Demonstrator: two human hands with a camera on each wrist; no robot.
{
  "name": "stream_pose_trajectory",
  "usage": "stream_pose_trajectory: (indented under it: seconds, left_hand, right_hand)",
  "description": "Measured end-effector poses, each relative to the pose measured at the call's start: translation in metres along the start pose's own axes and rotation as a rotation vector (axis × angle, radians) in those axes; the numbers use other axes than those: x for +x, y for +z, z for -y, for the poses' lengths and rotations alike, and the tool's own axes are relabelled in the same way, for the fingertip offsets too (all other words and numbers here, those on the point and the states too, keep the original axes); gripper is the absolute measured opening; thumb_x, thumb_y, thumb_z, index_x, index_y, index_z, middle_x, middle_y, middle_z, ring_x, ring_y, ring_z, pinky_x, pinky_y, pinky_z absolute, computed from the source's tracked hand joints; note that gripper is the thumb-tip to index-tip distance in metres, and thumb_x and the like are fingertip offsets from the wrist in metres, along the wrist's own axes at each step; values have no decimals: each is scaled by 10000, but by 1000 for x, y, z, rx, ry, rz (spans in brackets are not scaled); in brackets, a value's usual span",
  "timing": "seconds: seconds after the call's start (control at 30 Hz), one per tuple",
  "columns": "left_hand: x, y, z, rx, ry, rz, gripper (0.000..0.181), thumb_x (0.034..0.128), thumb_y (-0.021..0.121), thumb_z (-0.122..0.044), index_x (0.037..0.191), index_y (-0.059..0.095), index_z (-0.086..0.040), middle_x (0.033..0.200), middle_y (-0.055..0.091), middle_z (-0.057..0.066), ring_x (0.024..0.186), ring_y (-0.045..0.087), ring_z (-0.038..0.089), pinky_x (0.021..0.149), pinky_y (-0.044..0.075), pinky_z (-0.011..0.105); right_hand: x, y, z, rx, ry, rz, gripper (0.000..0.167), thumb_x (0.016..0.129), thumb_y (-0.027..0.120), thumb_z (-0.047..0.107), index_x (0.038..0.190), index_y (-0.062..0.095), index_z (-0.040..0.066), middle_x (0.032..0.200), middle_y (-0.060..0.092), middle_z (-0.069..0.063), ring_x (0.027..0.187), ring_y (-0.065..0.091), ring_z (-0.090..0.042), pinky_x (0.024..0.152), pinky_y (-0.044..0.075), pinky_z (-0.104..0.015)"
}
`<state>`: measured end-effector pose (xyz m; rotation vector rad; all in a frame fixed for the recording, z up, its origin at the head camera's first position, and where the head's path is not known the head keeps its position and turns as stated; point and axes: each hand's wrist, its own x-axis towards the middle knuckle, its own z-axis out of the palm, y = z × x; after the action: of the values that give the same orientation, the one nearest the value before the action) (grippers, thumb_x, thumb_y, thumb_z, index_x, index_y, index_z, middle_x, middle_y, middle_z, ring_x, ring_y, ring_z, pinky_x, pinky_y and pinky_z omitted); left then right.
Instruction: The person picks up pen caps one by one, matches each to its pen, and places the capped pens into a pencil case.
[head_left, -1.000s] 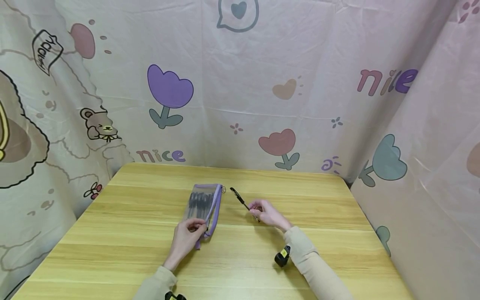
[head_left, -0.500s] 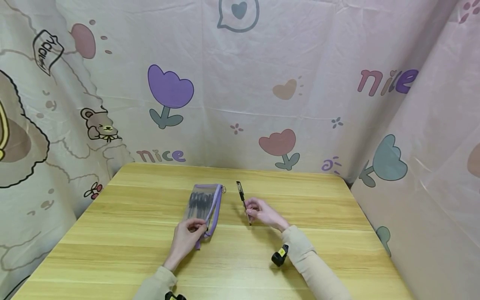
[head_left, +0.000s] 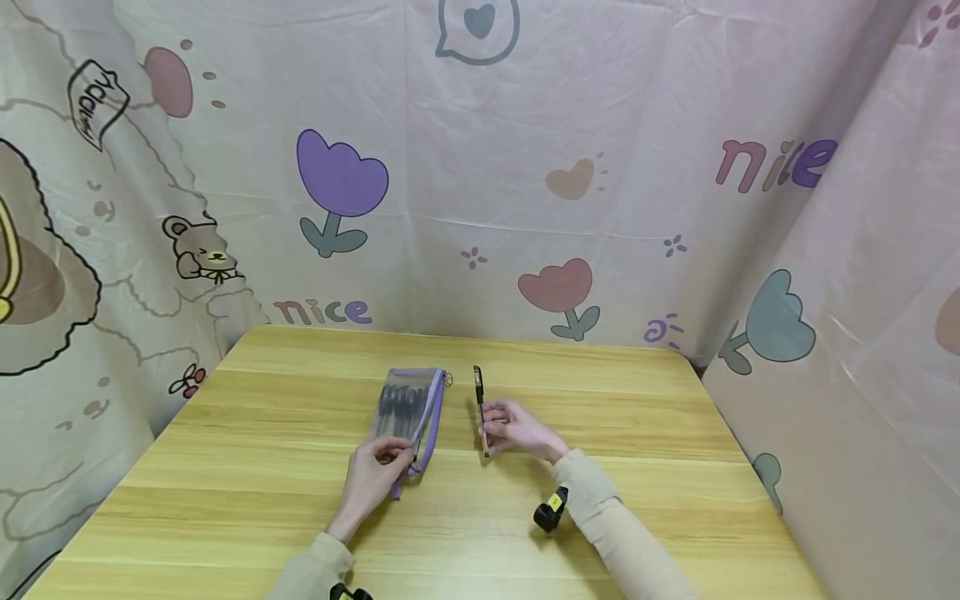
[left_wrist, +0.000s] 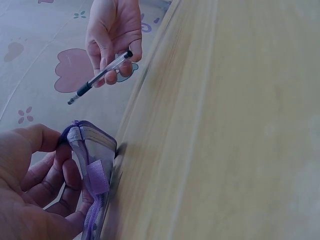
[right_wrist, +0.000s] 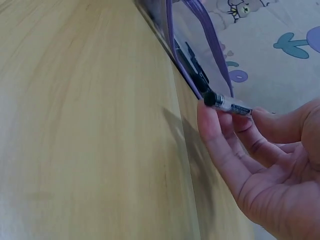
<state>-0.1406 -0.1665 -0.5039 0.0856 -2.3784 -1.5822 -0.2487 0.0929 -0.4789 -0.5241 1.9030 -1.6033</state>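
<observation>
A see-through pencil case with purple trim lies on the table, dark pens visible inside. Its near right edge is pinched between thumb and fingers of my left hand. To the right, my right hand holds a clear-barrelled pen with a black grip, raised off the tabletop and apart from the case. In the left wrist view the purple-edged end of the case shows beside the curled fingers. The right wrist view shows the case's zip edges standing apart beyond the pen.
Both hands are over a wood-grain table. A patterned cloth hangs behind it and along both sides. A small black-and-yellow device sits at the right wrist, another at the left.
My right hand has moved left toward the case with the pen, which has turned from slanted to nearly in line with the case. The left hand and case stay put.
</observation>
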Motion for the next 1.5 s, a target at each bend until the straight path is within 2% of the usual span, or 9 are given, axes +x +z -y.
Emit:
stream_pose_trajectory:
  seconds: [0.17, 0.37, 0.77, 0.9, 1.03, 1.2, 1.37, 1.5]
  left_hand:
    - [0, 0, 0, 6, -26, 5, 82, 859, 727, -19, 933, 762, -17, 796, 734, 81, 650, 596, -7, 661, 504, 167]
    - [0, 0, 0, 3, -23, 7, 82, 856, 725, -15, 930, 760, -9, 792, 729, 82, 653, 595, -6, 655, 506, 168]
    - [-2, 3, -6, -49, -14, 23, 95, 867, 724, -5, 956, 750, 15, 817, 742, 114, 641, 612, -5, 634, 525, 164]
    - [-3, 6, -8, -85, -17, 30, 99, 870, 723, 0, 962, 745, 28, 814, 738, 136, 585, 597, 14, 557, 514, 179]
    - [-2, 10, -9, -84, 3, 27, 88, 869, 721, 3, 949, 745, 30, 796, 734, 137, 578, 581, 9, 541, 495, 176]
    - [-2, 15, -8, -67, 20, 18, 77, 854, 721, 9, 925, 748, 19, 767, 724, 114, 569, 570, -1, 536, 487, 176]
    - [-2, 15, -6, -45, 28, 16, 68, 853, 719, 11, 915, 749, 7, 762, 725, 91, 611, 588, -10, 585, 499, 177]
    - [-2, 15, -5, -35, 39, 20, 63, 858, 718, 5, 912, 750, -1, 767, 725, 82, 642, 593, -12, 615, 502, 176]
  right_hand:
    - [3, 4, -2, 55, 34, -1, 494, 978, 521, -30, 1427, 330, -112, 1250, 540, -245, 908, 646, -209, 839, 612, -379]
    - [8, 9, -4, 99, 56, -8, 506, 970, 572, 5, 1412, 343, -90, 1241, 555, -227, 864, 675, -227, 841, 613, -391]
    - [28, 31, 3, 190, 144, -42, 465, 944, 600, -29, 1348, 381, -102, 1022, 605, -165, 759, 681, -219, 760, 623, -327]
    - [40, 42, 7, 213, 187, -61, 370, 940, 585, -59, 1270, 421, -98, 909, 651, -173, 677, 704, -203, 720, 624, -314]
    - [51, 52, 10, 210, 228, -81, 236, 947, 576, -61, 1171, 503, -84, 815, 687, -153, 608, 706, -175, 685, 619, -287]
    - [61, 60, 9, 173, 262, -101, 41, 942, 583, -58, 977, 580, -38, 710, 681, -123, 546, 688, -150, 641, 610, -262]
    - [67, 64, 6, 185, 246, -84, 92, 929, 563, -84, 867, 597, -27, 681, 652, -117, 526, 678, -147, 606, 600, -244]
    - [69, 68, 7, 175, 227, -78, 84, 921, 560, -97, 882, 601, -34, 674, 651, -112, 518, 669, -137, 589, 592, -230]
